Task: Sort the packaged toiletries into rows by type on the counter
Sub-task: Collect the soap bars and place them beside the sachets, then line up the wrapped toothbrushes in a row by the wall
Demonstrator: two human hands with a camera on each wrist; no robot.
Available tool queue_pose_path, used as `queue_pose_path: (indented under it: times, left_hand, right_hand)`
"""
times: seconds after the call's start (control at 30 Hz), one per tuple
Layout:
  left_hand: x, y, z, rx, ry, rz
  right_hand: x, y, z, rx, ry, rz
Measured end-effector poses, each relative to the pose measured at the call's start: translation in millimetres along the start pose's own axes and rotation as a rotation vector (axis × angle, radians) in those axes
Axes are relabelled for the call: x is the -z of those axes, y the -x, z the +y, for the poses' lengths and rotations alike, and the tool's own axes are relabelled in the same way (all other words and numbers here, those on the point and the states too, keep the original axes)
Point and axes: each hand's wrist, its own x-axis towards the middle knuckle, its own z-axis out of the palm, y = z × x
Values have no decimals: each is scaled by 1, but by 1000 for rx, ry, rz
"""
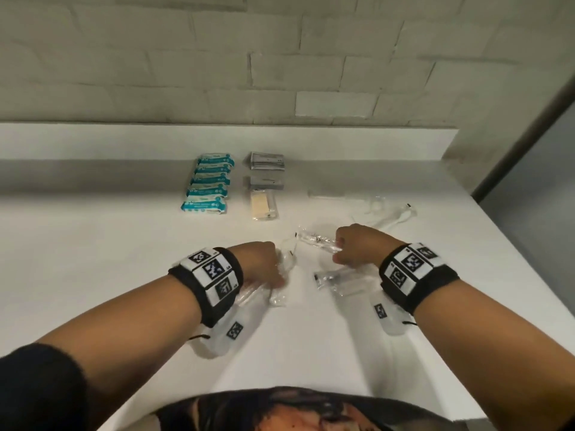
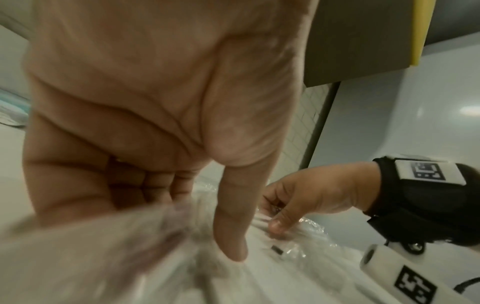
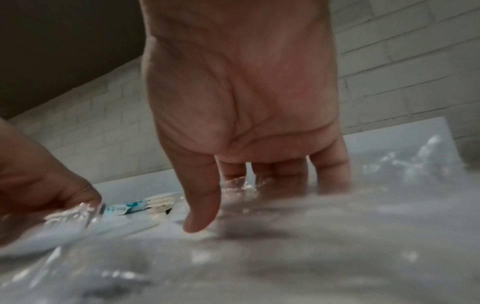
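On the white counter (image 1: 93, 259), my left hand (image 1: 277, 272) curls down onto a crinkled clear plastic packet (image 1: 278, 295) and grips it; the left wrist view shows the fingers curled and the thumb (image 2: 231, 236) pressing on blurred plastic. My right hand (image 1: 339, 250) pinches the end of another clear packet (image 1: 314, 239) with a small dark-tipped item inside, lifted slightly and pointing left. The same pinch shows in the left wrist view at the right hand (image 2: 280, 214). A third clear packet (image 1: 333, 279) lies between my wrists.
A row of several teal-and-white packets (image 1: 208, 183) lies further back. Right of it lie grey packets (image 1: 267, 161) and a beige packet (image 1: 264, 205). More clear packets (image 1: 385, 213) are scattered at the right. A ledge and brick wall close the back; the counter edge (image 1: 513, 244) runs along the right.
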Motion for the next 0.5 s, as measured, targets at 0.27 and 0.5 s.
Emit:
queue_pose_path:
  times: [0.27, 0.5]
  left_hand:
    - [14, 10, 37, -30, 145, 161]
    - [-14, -7, 98, -112, 82, 163]
  right_hand:
    - [21, 38, 69, -40, -375, 172]
    - [0, 54, 106, -24, -18, -42]
